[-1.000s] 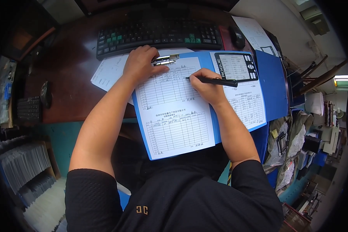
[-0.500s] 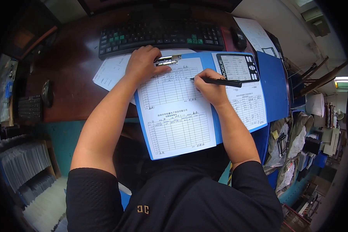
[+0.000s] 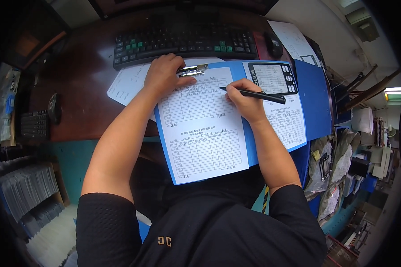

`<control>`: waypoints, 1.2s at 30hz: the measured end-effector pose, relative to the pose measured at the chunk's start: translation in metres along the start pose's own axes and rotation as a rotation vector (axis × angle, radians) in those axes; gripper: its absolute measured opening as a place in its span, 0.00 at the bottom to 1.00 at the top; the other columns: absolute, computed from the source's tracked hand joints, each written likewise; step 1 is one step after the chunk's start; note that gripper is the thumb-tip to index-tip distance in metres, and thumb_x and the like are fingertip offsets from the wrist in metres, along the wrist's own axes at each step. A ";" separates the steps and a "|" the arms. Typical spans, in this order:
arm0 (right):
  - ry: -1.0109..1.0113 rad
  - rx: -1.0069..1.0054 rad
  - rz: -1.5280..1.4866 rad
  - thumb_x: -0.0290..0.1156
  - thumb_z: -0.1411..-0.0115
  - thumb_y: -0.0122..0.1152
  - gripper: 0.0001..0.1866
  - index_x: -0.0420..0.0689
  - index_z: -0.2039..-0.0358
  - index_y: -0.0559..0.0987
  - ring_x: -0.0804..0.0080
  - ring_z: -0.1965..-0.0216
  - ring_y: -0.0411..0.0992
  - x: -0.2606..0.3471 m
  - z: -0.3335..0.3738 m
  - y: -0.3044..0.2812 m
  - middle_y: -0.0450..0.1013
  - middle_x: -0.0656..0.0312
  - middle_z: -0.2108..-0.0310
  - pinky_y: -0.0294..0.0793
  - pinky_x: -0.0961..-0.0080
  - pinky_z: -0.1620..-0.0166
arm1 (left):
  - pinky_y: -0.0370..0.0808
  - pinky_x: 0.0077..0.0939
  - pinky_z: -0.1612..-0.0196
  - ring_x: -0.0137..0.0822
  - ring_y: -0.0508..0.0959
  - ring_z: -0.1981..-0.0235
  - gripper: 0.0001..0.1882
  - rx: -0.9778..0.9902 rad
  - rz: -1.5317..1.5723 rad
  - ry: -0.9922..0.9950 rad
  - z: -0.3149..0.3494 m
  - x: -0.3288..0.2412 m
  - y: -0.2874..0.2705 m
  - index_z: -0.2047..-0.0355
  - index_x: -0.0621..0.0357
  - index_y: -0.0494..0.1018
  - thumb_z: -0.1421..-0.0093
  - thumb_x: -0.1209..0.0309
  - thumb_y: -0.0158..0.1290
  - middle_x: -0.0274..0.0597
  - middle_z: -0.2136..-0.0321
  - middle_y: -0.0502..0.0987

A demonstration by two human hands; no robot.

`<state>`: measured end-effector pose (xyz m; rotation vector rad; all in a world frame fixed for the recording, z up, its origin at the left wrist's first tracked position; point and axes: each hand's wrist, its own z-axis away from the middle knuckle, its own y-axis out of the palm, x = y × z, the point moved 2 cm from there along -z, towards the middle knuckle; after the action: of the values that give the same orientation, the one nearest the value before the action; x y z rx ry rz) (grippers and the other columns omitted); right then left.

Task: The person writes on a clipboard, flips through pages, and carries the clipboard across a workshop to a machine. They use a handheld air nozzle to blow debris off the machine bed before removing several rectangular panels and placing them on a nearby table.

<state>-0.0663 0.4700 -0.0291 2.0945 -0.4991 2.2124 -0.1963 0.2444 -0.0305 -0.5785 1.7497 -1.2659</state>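
Observation:
An open blue clipboard folder (image 3: 251, 147) lies at the desk's front edge, with a printed form (image 3: 207, 153) of two ruled tables under its metal clip (image 3: 193, 70). Some upper rows carry handwriting. My left hand (image 3: 165, 73) rests on the folder's top left corner beside the clip, fingers stretched out, thumb on the paper. In my right hand (image 3: 246, 101) is a black pen (image 3: 265, 95), its tip at the upper table's right columns. On the folder's right side lies a second filled-in sheet (image 3: 284, 127), partly covered by a flat black-framed panel (image 3: 291, 86) with a see-through window.
Beyond the folder stands a black keyboard (image 3: 187, 44) with some green keys, a mouse (image 3: 273, 45) to its right. Loose papers (image 3: 127, 84) stick out under the folder's left. Sheets in a rack (image 3: 29, 184) stand at lower left; wrapped items (image 3: 338, 155) are at right.
My right hand has shifted slightly right, and the pen leans differently, its rear end lower and farther right. My left hand stays in place.

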 end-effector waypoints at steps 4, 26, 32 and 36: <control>-0.147 -0.039 0.168 0.30 0.43 0.68 0.08 0.37 0.69 0.84 0.77 0.74 0.76 0.005 -0.009 -0.023 0.80 0.60 0.75 0.75 0.80 0.68 | 0.75 0.35 0.50 0.41 0.78 0.56 0.27 0.016 0.001 -0.003 -0.003 -0.005 -0.004 0.62 0.53 0.82 0.52 0.47 0.73 0.40 0.60 0.80; -0.232 0.047 0.372 0.33 0.43 0.68 0.10 0.38 0.70 0.85 0.75 0.75 0.76 -0.007 -0.012 -0.022 0.80 0.58 0.76 0.76 0.79 0.69 | 0.74 0.35 0.50 0.41 0.77 0.57 0.26 -0.002 0.022 -0.003 -0.001 -0.005 -0.003 0.63 0.54 0.82 0.53 0.48 0.73 0.41 0.61 0.80; -0.259 0.058 0.412 0.32 0.43 0.68 0.09 0.38 0.71 0.85 0.75 0.75 0.76 -0.004 -0.012 -0.020 0.80 0.59 0.76 0.75 0.80 0.69 | 0.75 0.36 0.51 0.42 0.77 0.57 0.27 -0.005 0.020 -0.001 -0.001 -0.003 -0.003 0.62 0.55 0.82 0.52 0.48 0.73 0.41 0.61 0.80; -0.233 0.056 0.380 0.31 0.44 0.68 0.08 0.38 0.72 0.84 0.76 0.76 0.76 -0.005 -0.012 -0.021 0.80 0.59 0.77 0.75 0.80 0.69 | 0.75 0.36 0.51 0.42 0.78 0.57 0.27 -0.022 0.025 0.027 -0.001 -0.001 -0.002 0.62 0.54 0.82 0.52 0.48 0.73 0.41 0.62 0.80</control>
<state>-0.0721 0.4936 -0.0305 2.4797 -0.9332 2.1857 -0.1974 0.2450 -0.0285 -0.5521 1.7902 -1.2440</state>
